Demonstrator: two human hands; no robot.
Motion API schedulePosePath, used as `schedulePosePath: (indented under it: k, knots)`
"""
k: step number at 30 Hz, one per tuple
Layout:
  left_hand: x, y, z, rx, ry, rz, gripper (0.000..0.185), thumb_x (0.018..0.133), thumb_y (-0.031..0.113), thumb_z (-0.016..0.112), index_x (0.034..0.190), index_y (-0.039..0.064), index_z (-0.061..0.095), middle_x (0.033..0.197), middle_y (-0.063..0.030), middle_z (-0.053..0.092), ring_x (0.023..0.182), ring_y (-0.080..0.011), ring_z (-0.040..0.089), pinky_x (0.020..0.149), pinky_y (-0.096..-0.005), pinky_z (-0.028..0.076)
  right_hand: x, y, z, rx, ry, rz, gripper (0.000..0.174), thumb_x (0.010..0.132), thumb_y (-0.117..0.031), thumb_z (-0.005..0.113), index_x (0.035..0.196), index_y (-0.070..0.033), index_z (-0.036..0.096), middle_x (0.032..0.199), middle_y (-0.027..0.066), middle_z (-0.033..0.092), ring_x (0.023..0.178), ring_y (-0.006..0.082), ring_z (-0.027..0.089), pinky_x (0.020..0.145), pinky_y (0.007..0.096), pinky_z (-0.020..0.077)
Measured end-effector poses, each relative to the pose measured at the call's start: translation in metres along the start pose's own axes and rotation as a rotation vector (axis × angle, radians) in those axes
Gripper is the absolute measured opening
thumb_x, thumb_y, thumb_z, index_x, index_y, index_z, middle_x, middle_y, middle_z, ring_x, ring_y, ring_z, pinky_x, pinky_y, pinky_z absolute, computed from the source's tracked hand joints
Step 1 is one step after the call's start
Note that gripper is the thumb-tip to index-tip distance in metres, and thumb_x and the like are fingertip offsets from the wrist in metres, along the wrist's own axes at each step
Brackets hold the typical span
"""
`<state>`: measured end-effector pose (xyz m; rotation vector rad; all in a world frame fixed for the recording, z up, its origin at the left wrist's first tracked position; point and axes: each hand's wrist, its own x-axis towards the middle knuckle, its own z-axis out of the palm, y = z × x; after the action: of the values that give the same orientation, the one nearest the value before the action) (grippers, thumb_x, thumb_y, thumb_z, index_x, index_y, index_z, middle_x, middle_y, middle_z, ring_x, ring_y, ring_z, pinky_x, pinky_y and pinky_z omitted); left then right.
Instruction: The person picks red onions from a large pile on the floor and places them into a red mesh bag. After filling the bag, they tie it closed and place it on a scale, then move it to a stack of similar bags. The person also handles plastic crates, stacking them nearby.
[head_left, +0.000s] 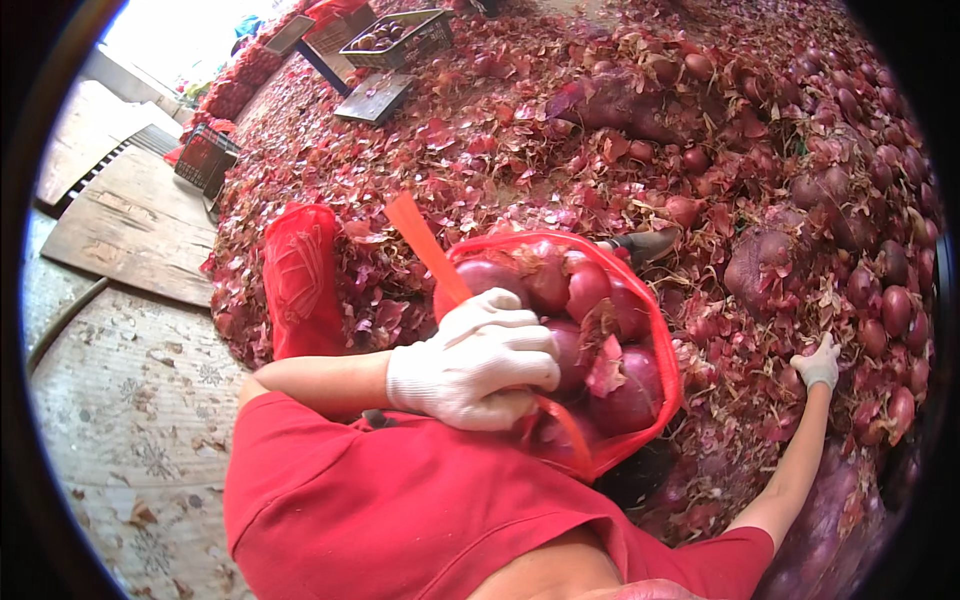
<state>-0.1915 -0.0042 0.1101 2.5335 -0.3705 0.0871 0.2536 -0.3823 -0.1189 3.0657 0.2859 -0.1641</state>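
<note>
My left hand (480, 364), in a white knitted glove, is closed on an orange-red strap (427, 244) at the near left side of a red mesh bag (671, 367). The bag's mouth is wide and large red onions (630, 390) with loose skins fill it. My right hand (819, 364), also in a pale glove, is stretched far to the right. It touches the heap of onions and dry skins, with its fingers pointing away from me; a reddish thing shows beside them, and whether they grip it is unclear.
Onion skins (480, 157) cover the floor. Onions (896, 311) and filled mesh sacks (765, 262) lie right. A red mesh bundle (300, 262) is at left, near wooden boards (142, 217). Beyond are a platform scale (375, 97), a crate of onions (412, 45) and a dark crate (206, 161).
</note>
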Motion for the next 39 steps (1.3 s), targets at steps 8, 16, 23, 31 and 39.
schedulePosePath:
  k: [8, 16, 23, 31, 39]
  knots:
    - [-0.016, -0.025, -0.002, 0.003, 0.019, 0.17, 0.023, 0.061, 0.016, 0.063, 0.082, 0.008, 0.062, 0.082, -0.006, 0.06, 0.071, -0.0227, 0.056, 0.071, -0.0356, 0.037, -0.241, -0.012, 0.019, 2.302, -0.06, 0.178, 0.054, 0.078, -0.023, 0.063, 0.129, -0.013, 0.048, 0.118, 0.0095, 0.056, 0.106, 0.0288, 0.056, 0.083, 0.0528, 0.0482]
    - [-0.043, -0.008, 0.003, 0.058, 0.329, 0.479, 0.031, 0.067, 0.012, 0.066, 0.096, 0.002, 0.059, 0.091, -0.0116, 0.061, 0.086, -0.0288, 0.058, 0.082, -0.0409, 0.042, -0.342, -0.128, -0.083, 2.944, 0.073, -0.096, 0.051, 0.083, -0.05, 0.049, 0.116, -0.012, 0.056, 0.115, 0.0172, 0.058, 0.105, 0.0393, 0.056, 0.084, 0.0629, 0.045]
    - [-0.063, -0.002, 0.019, 0.391, 0.117, 0.384, 0.061, 0.053, 0.033, 0.072, 0.104, 0.002, 0.058, 0.109, -0.0145, 0.054, 0.105, -0.0305, 0.051, 0.091, -0.0472, 0.038, -0.349, -0.196, -0.146, 2.966, -0.303, -0.229, 0.07, 0.077, -0.059, 0.056, 0.123, -0.007, 0.05, 0.127, 0.0194, 0.049, 0.118, 0.0468, 0.043, 0.094, 0.061, 0.0386]
    - [-0.052, 0.006, 0.017, -0.014, 0.049, 0.631, 0.036, 0.066, 0.036, 0.065, 0.088, 0.007, 0.06, 0.086, -0.0071, 0.056, 0.09, -0.025, 0.055, 0.08, -0.0385, 0.042, -0.356, -0.247, -0.204, 2.621, -0.257, -0.392, 0.063, 0.082, -0.05, 0.054, 0.122, -0.001, 0.047, 0.121, 0.0202, 0.05, 0.108, 0.0378, 0.053, 0.079, 0.0566, 0.0525]
    - [-0.02, -0.005, -0.005, -1.096, 0.278, -0.126, 0.092, 0.073, 0.037, 0.076, 0.141, 0.002, 0.024, 0.131, -0.0161, 0.043, 0.106, -0.0221, 0.053, 0.083, -0.034, 0.049, -0.353, -0.283, -0.19, 2.661, -0.421, -0.098, 0.061, 0.091, -0.048, 0.036, 0.124, 0.002, 0.045, 0.122, 0.0214, 0.053, 0.112, 0.0391, 0.052, 0.095, 0.0541, 0.044]
